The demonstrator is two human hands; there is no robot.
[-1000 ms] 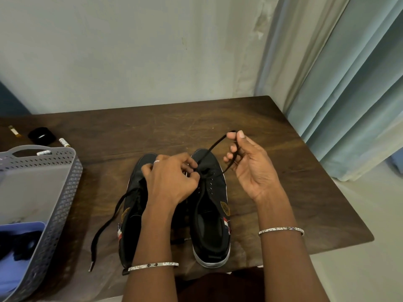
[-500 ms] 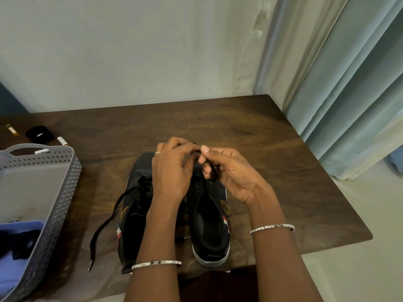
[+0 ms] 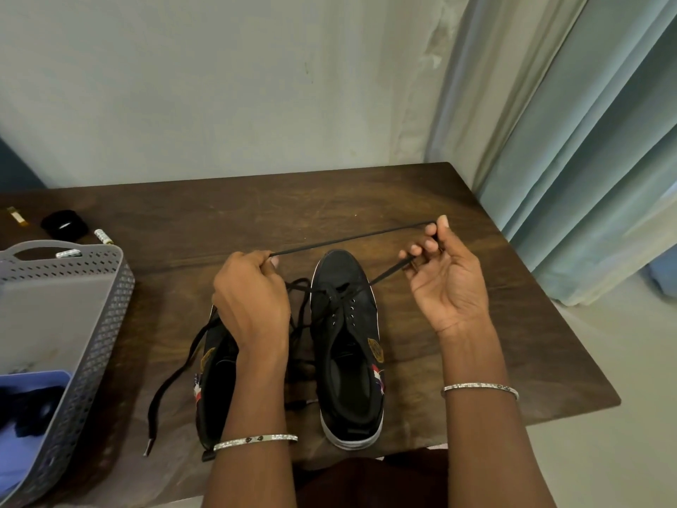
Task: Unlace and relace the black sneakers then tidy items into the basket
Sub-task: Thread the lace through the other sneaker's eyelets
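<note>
The fingers (image 3: 256,262) of my left hand (image 3: 252,306) are curling shut and pinching the black lace (image 3: 351,240). It is running taut from there, past the toe of the right sneaker (image 3: 348,346), to my right hand (image 3: 447,284). That hand is turning palm up, thumb and forefinger nipping the lace while the other fingers are staying loosely bent. From this pinch the lace is dropping back down to the front eyelets of the right sneaker.

Both sneakers are standing side by side on the worktop (image 3: 458,346), toes pointing away from me. My left wrist is covering the front of the left sneaker (image 3: 216,383), whose loose lace (image 3: 172,375) is trailing off toward the grey basket (image 3: 106,317) at the worktop's left end. Something blue is lying in the basket's near end. A small black round thing (image 3: 64,224) is sitting behind the basket.
</note>
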